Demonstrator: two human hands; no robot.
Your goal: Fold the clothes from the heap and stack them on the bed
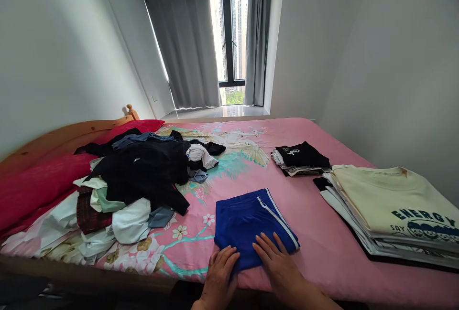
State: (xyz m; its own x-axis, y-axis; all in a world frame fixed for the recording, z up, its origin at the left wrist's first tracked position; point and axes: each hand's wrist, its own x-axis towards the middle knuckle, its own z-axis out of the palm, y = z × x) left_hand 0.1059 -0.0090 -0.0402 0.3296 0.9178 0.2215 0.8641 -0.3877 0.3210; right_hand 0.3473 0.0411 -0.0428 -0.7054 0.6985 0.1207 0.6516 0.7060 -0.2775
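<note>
Folded blue pants or shorts (247, 221) with white side stripes lie on the pink bedsheet near the bed's front edge. My left hand (220, 272) rests at the garment's near left corner, its fingers stretched out and slightly curved. Flat on the near right part of the blue cloth lies my right hand (276, 257), fingers spread apart. Neither hand grips anything.
A loose heap of clothes (143, 166) spreads over the bed's left side, by red pillows (46, 181). Two folded stacks stand to the right: a smaller one topped by a black garment (301, 154), and a larger one topped by a cream shirt (390, 195).
</note>
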